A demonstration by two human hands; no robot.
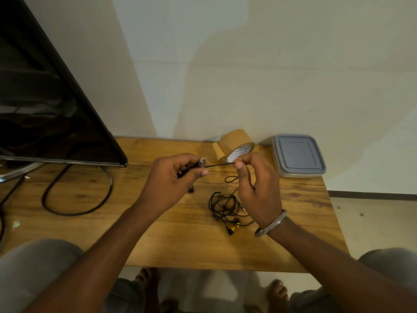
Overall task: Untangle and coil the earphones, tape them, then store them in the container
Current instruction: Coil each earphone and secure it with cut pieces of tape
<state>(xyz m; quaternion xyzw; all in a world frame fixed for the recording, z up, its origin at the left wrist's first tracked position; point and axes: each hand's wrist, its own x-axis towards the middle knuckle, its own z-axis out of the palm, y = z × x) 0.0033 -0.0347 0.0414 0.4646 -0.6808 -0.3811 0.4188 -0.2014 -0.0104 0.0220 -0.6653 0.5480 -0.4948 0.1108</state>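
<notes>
L hand (176, 177) gripped one end of the earphones (224, 205); R hand (256, 188) pinched the cord just right of it, a short stretch taut btwn them. The rest lay tangled on the table (158, 245) under the R hand. The cord looked light, thin and floppy, so prob. best pulled gently near the ends. Tape roll (234, 143) and lidded container (297, 154) sat far right, container at the table's edge; open room near-left.

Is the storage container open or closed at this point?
Closed. The container has its grey lid seated flat and square across the top, with no gap showing along the visible rim.
</notes>
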